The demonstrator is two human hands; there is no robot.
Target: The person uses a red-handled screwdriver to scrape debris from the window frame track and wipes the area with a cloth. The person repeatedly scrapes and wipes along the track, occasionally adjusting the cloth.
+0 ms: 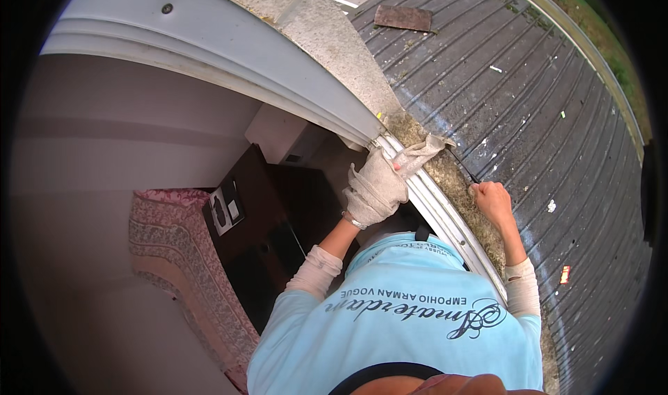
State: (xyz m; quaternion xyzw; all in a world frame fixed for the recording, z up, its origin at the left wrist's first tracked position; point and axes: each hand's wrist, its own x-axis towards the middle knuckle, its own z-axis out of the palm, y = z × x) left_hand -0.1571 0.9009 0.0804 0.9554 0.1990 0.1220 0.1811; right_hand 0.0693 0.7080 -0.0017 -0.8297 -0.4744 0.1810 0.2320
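A greyish cloth (377,194) is bunched around my left hand (380,181), hiding most of the fingers; one fingertip shows. The far end of the cloth reaches over the white window track (443,207) to the rough outer ledge (454,178). What the cloth covers there is hard to tell. Over the ledge's outer edge, my right hand (492,201) is closed on a thin dark rod-like tool (463,166). Its far tip comes close to the cloth's end; contact cannot be made out.
Outside lies a dark ribbed roof (522,134) with scattered litter and a brick-like block (403,18). A pale sliding window frame (209,45) curves across the upper left. Indoors are a dark wooden cabinet (255,186) and a patterned pink curtain (177,238).
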